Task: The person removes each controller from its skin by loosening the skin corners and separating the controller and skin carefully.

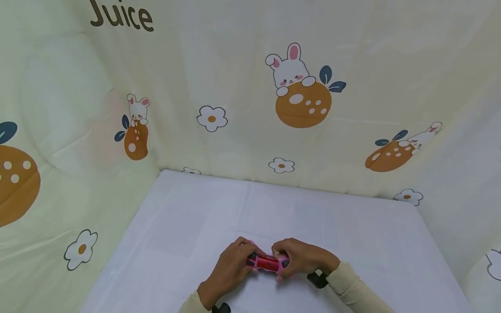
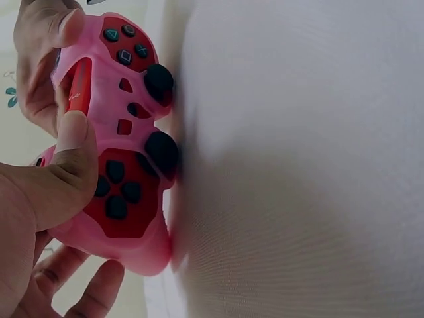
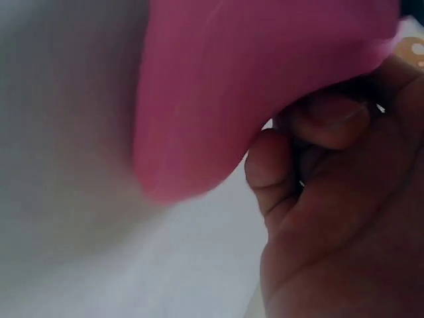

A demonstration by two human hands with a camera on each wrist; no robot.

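Note:
A red game controller [image 1: 267, 263] in a pink rubbery cover [image 2: 109, 106] is between both hands, low in the middle of the head view. My left hand [image 1: 232, 266] grips its left end, the thumb lying along the cover's edge beside the exposed red touchpad [image 2: 81, 86]. At the other end, my right hand [image 1: 300, 257] holds the cover, its thumb and fingertips at the edge. In the left wrist view the thumbsticks [image 2: 161, 152] point toward the white cloth. One pink handle [image 3: 192, 132] fills much of the right wrist view, beside the curled right fingers.
A white-covered table [image 1: 188, 217] lies under the hands. Cream curtains [image 1: 235, 78] with rabbit, orange and flower prints stand around its back and sides. Dark wrist cameras [image 1: 318, 279] sit by the beige sleeves [image 1: 356, 287].

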